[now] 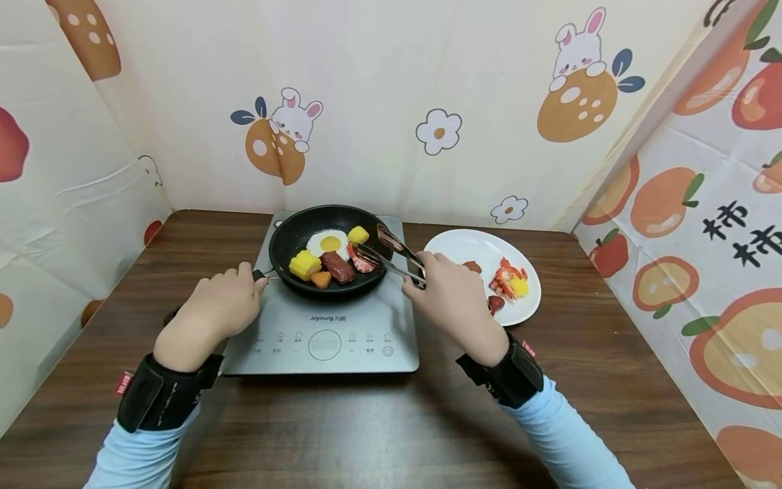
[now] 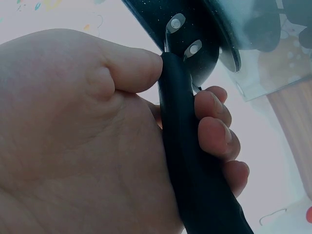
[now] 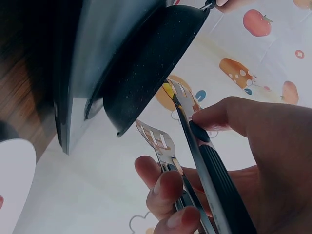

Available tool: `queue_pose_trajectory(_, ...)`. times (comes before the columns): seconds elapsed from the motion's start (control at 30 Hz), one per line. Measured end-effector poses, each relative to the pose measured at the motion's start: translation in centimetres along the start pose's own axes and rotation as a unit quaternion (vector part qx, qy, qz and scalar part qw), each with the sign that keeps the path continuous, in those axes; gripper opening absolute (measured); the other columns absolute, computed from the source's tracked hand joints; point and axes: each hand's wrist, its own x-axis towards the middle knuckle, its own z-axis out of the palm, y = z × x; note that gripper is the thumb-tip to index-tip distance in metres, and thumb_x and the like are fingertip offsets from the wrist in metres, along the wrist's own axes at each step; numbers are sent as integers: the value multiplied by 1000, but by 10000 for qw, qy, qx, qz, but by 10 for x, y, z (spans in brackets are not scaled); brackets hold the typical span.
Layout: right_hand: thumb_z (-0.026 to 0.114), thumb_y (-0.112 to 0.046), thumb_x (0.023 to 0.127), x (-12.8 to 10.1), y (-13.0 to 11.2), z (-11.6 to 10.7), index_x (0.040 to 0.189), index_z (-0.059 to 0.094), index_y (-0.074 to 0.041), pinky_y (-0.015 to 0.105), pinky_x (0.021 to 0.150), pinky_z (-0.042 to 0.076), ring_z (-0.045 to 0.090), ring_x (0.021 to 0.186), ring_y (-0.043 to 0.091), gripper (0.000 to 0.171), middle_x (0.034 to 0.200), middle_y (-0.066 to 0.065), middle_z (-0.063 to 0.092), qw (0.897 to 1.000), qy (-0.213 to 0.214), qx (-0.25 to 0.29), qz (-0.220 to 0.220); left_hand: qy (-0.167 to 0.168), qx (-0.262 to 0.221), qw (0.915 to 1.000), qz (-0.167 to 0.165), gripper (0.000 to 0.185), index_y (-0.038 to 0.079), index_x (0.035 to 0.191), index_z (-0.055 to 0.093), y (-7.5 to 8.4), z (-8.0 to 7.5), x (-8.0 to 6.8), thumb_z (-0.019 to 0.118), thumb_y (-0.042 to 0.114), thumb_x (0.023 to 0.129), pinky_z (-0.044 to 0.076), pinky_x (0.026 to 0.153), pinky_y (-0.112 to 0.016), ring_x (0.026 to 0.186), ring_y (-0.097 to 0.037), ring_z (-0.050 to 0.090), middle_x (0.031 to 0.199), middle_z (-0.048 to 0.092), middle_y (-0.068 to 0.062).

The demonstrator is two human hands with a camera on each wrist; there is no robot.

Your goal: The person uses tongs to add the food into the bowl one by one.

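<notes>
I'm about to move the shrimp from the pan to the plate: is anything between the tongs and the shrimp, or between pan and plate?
Nothing visible blocks either. The tongs in the right hand already reach the shrimp in the pan. Between pan and white plate lies only bare cooktop and table.
</notes>
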Motion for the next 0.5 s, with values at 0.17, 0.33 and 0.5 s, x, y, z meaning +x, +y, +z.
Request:
queue_pose_trajectory(0.17, 63, -38, 94, -7, 14, -3, 124, 65, -12, 34, 49, 38, 59, 67, 25, 40, 96, 7, 70, 9998, 95, -10, 147, 6, 0, 10000, 14, 48, -17, 120, 42, 0, 0, 0, 32, 29, 112, 43, 81, -54, 88, -39, 57, 101, 58, -29)
queue_pose_trajectory(0.33, 63, -33, 94, -15, 32, 0, 121, 65, -11, 35, 48, 37, 58, 64, 27, 36, 92, 8, 70, 9990, 414, -11, 155, 65, 8, 10000, 44, 47, -16, 120, 42, -1, -1, 0, 32, 29, 112, 43, 82, -55, 87, -39, 56, 100, 57, -29)
queue_pose_trajectory(0.5, 61, -31, 95, -22, 52, 3, 115, 66, -10, 36, 48, 40, 61, 64, 25, 30, 94, 9, 73, 9978, 585, 117, 273, 49, -8, 10000, 24, 48, -17, 121, 42, 0, 0, 0, 32, 29, 112, 43, 82, -55, 88, -39, 56, 102, 57, -30)
